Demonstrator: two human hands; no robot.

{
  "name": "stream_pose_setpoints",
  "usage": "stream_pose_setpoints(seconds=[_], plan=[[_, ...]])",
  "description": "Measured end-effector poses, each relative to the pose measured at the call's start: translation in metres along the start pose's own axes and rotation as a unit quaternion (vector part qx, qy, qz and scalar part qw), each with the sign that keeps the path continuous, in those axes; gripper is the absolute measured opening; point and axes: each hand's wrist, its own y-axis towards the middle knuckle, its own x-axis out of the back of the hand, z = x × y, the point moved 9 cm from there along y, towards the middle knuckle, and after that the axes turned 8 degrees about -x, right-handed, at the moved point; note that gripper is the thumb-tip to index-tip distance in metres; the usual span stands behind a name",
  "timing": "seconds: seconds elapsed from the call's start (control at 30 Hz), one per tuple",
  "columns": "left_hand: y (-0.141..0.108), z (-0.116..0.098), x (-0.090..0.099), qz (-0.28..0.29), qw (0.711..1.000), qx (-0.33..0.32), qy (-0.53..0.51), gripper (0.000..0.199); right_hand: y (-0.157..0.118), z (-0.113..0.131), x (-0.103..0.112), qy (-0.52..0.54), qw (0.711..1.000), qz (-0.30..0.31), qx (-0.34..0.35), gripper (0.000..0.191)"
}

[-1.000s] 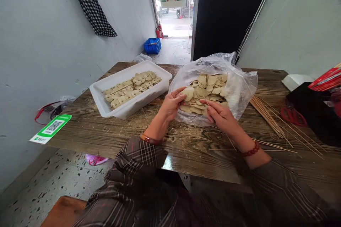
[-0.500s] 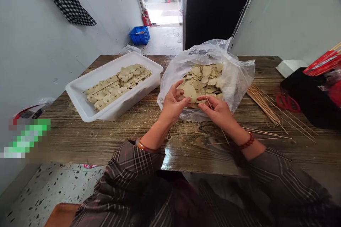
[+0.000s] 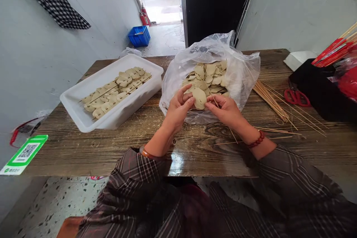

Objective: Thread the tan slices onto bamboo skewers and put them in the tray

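Observation:
My left hand (image 3: 177,107) pinches a round, flat, beige slice (image 3: 199,99) between thumb and fingers, over the front of a clear plastic bag (image 3: 245,76). Held in my right hand (image 3: 227,111) is a thin wooden skewer (image 3: 233,135), slanting up past the fingers, while the thumb and fingertip touch the slice's right edge. A small slit shows in the slice; whether the skewer passes through it I cannot tell. Behind my hands, a heap of similar slices (image 3: 214,70) lies in the open bag. Rows of skewered slices (image 3: 111,95) rest inside a white tray (image 3: 136,106) to the left.
Loose wooden skewers (image 3: 272,102) lie on the wooden table (image 3: 97,152) at the right. Beyond them are red-handled scissors (image 3: 297,96) and a black container (image 3: 315,91) with red-wrapped sticks. A green-edged QR card (image 3: 26,154) is at the left end.
The camera view has shifted slightly. The right fingertips have come against the slice's right edge, and the slice has turned a little in the left hand.

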Motion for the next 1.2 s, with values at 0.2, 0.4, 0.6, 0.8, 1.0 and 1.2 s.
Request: stream_pose_setpoints(seconds=[0.2,0.4,0.6,0.8,1.0,1.2], plan=[[0.002,-0.001,0.01,-0.021,0.999,0.012,-0.021,0.053,0.0,0.001,-0.005,-0.037,0.998,0.047,0.01,0.019],[-0.001,0.0,-0.001,0.029,0.999,0.032,-0.005,0.037,0.003,-0.007,0.003,-0.01,1.0,0.022,-0.012,0.021],[-0.004,-0.002,-0.009,0.084,0.995,0.037,0.032,0.025,0.003,-0.007,0.009,0.012,0.999,-0.003,-0.035,0.022],[-0.009,0.006,-0.017,0.126,0.989,0.072,0.039,0.033,0.002,-0.002,0.011,-0.024,1.0,-0.015,-0.012,0.021],[-0.004,0.009,-0.004,0.047,0.996,0.073,0.002,0.037,-0.003,0.004,0.012,0.022,1.0,-0.006,-0.006,0.035],[0.004,-0.007,0.025,-0.068,0.996,0.026,-0.051,0.038,-0.015,0.022,-0.002,-0.036,0.997,0.057,0.038,0.048]])
